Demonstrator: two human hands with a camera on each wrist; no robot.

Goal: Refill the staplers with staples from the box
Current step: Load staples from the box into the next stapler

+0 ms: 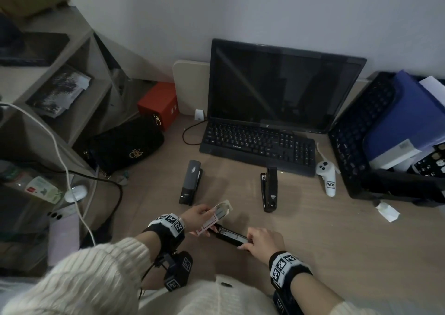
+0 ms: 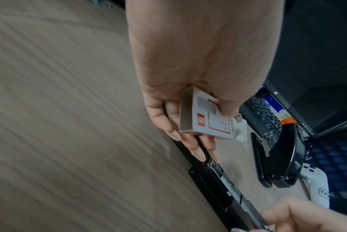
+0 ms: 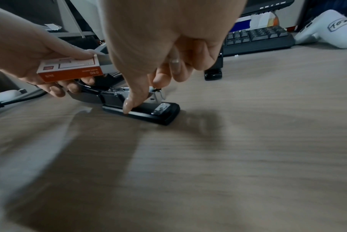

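Near the front edge of the wooden tabletop (image 1: 337,242), a black stapler (image 1: 230,235) lies opened flat, its channel exposed for loading. The right hand (image 1: 261,242) pinches its front end, likely steadying it. The left hand (image 1: 196,218) grips the small orange-and-white staple box (image 1: 214,217), flap open, just above the stapler's hinge end.

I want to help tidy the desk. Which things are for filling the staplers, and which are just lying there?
For the job: staple box held in the left hand; open stapler under the right hand; grey stapler; black stapler.

Just lying about: keyboard, monitor, white controller, black bag, red box, mouse.
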